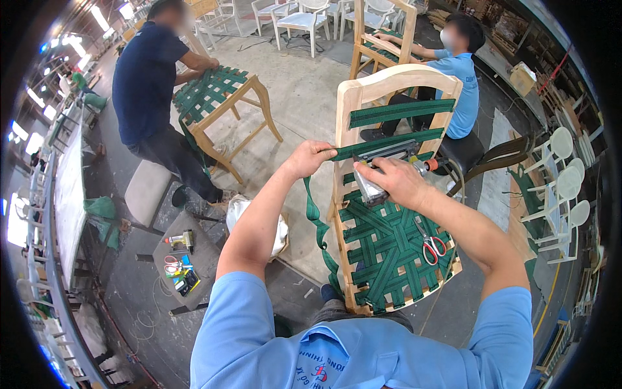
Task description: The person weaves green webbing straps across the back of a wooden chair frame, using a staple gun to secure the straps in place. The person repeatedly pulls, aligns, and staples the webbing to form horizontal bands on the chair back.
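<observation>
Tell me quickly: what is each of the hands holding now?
Left hand: closed on the dark green woven webbing strap.
Right hand: closed on the grey metal staple gun.

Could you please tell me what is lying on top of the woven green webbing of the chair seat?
Red-handled scissors lie on the webbing seat. What is below the webbing is hidden.

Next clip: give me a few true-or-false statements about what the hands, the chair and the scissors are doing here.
1. The left hand pinches a green webbing strap against the wooden chair frame. True.
2. The right hand is empty. False: its grip is on a metal staple gun.
3. Red-handled scissors lie on the woven seat. True.
4. The chair's back is fully woven. False: only a few straps cross it.
</observation>
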Demonstrator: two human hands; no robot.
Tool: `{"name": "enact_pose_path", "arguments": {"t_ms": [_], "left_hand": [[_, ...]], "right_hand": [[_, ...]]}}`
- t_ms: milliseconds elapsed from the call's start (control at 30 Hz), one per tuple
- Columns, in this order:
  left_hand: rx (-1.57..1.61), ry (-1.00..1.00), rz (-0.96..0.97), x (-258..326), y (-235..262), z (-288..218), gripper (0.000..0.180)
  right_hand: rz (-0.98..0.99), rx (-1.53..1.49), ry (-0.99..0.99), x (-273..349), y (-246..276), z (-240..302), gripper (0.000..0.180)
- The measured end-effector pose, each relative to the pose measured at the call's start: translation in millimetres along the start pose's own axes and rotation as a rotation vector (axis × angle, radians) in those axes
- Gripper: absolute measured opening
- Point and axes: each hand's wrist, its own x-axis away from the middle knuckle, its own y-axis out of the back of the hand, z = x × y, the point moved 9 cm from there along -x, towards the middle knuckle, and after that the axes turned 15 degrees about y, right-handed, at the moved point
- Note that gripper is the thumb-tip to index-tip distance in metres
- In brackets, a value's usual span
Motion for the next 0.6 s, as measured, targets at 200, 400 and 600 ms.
{"name": "enact_pose_path", "arguments": {"t_ms": [200,400,600], "left_hand": [[0.054,0.055,0.029,-0.9,-7.7,-1.9,0.025],[0.029,-0.004,-0.007,2.9,0.2,-0.8,0.026],[0.061,0.08,0.011,4.9,-8.3,-5.4,0.026]], "right_hand": [[0.06,-0.02,-0.042,4.6,-5.0,-3.8,0.094],[0.029,-0.021,-0.015,0.9,-7.5,0.9,0.092],[0.087,-0.006,-0.081,11.5,-14.1,-3.8,0.084]]}}
